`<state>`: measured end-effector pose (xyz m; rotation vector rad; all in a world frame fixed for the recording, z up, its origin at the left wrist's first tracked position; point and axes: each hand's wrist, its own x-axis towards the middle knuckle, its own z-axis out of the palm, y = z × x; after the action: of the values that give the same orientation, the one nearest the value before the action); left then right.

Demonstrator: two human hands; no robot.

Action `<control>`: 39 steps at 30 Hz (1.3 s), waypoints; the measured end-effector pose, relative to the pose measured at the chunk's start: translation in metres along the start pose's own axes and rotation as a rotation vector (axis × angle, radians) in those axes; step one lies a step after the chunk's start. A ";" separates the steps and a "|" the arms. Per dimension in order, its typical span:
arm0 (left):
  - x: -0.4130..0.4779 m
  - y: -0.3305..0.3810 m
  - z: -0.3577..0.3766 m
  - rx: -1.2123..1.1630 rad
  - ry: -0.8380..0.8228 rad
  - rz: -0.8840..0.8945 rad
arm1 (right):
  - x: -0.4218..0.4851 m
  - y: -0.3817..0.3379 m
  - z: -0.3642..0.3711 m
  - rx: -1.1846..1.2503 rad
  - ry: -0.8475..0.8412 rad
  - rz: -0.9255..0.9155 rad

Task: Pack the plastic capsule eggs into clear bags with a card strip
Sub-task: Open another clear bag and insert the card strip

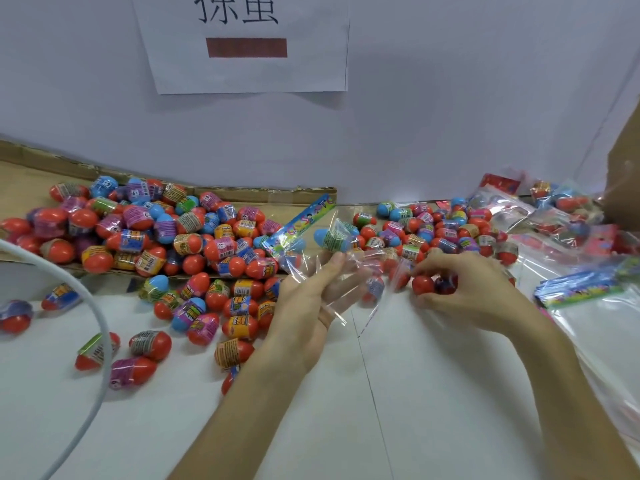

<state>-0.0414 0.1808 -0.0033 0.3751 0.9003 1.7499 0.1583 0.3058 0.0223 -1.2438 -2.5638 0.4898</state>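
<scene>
White table (346,410). Wall sign (249,71): large black characters, tops cut off; dark red bar beneath. Cardboard tray (20,181) and table heaped with capsule eggs (194,237), some labels showing "6". Left hand (304,306) fingers near straight, carrying clear bag (301,268); card strip (301,223) lettering unreadable. Right hand (474,292) fingers curled round red egg (422,284).

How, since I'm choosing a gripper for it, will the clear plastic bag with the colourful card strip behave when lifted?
Probably floppy: the clear plastic bag creases and drapes over the left hand. Likely stiffer at the colourful card strip, which looks flat. Its glossy film looks slippery, and the blue-ended capsule egg seemingly inside may weigh it down.
</scene>
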 end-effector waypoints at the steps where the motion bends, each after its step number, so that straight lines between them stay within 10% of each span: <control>1: 0.000 0.000 0.000 0.010 -0.001 0.001 | 0.001 0.001 0.000 0.013 0.037 -0.016; 5: -0.001 0.003 0.004 -0.013 -0.005 0.000 | 0.002 0.001 -0.007 0.339 0.363 -0.071; 9: 0.000 0.001 0.003 -0.040 0.025 -0.013 | -0.006 -0.017 -0.013 0.878 0.312 -0.328; 19: 0.000 0.008 0.007 -0.113 0.065 -0.060 | -0.005 -0.045 0.014 0.362 0.359 -0.326; 39: -0.005 0.001 0.010 -0.136 0.032 -0.041 | -0.006 -0.063 0.034 0.449 0.393 -0.370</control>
<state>-0.0342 0.1798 0.0051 0.2383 0.8015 1.7722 0.1047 0.2585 0.0166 -0.6201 -2.1205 0.6202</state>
